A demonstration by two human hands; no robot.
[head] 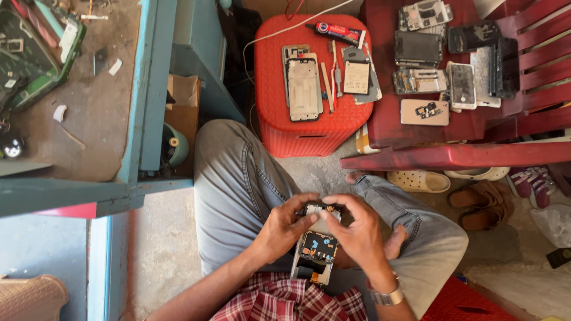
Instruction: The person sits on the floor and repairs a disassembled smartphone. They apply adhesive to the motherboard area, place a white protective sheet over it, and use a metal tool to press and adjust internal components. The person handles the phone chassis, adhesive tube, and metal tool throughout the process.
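Both hands (321, 229) grip opened phone (317, 246) near red stool (297, 137).

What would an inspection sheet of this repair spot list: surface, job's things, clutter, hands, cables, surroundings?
Surface: red stool used as a bench.
Job's things: opened phone held over the lap, its circuit board showing.
Clutter: phone frame, glue tube and small tools on the stool; phone parts on a red chair.
Hands: left hand and right hand both grip the phone.
Cables: white cable across the stool.
Surroundings: blue table, sandals.
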